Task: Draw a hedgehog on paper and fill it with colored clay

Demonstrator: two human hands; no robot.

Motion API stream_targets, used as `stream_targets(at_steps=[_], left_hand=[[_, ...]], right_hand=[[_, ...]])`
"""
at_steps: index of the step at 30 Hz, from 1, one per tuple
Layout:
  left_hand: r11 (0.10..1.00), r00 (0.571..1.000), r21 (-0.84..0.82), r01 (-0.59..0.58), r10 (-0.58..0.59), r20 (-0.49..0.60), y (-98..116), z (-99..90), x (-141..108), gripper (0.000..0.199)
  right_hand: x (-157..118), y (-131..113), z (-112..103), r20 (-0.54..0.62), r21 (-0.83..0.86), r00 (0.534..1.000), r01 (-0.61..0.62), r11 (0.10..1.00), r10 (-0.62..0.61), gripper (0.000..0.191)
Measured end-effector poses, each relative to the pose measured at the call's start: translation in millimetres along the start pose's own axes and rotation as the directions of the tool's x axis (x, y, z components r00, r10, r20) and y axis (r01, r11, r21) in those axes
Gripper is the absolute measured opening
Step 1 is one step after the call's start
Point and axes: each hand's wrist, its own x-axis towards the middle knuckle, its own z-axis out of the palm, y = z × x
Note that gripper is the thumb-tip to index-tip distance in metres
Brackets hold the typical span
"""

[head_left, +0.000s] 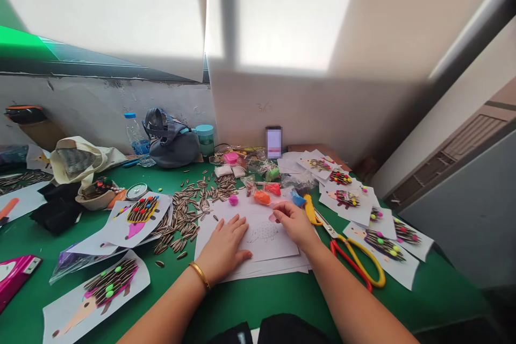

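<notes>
My left hand lies flat on a stack of white paper, fingers spread and a gold bangle on its wrist. My right hand pinches a small bit of pink modelling clay above a pencil-drawn hedgehog outline. A pink clay ball and an orange clay lump lie just beyond the fingers. Loose sunflower seeds are heaped left of the paper. Red-and-yellow-handled scissors lie to the right of my right hand.
Finished paper hedgehogs with seed spines cover both sides of the green tabletop. A phone, water bottle, grey bag and canvas bag stand along the wall at the back.
</notes>
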Motion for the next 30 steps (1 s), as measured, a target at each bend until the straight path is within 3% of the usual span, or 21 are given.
stream_targets(at_steps=[11,17,24,30], left_hand=[[0.998,0.997,-0.039,-0.053,0.051,-0.064,-10,10.0,0,0.065],[0.995,0.995,-0.068,-0.067,0.061,-0.081,-10,10.7,0,0.065],[0.996,0.994,-0.067,-0.066,0.06,-0.086,-12,14.6,0,0.067],[0.994,0.993,-0.085,-0.067,0.058,-0.106,-12,16.5,1,0.067]], right_hand=[[-4,-4,3,0.06,-0.055,0.997,0.049,0.997,-0.045,0.018],[-4,-2,4,0.049,-0.001,0.999,0.017,1.0,-0.017,0.025],[-5,-2,2,0.067,-0.071,0.998,0.025,0.997,-0.021,0.019],[-16,-5,24,0.245,-0.054,0.969,-0.008,0.999,0.021,0.009]])
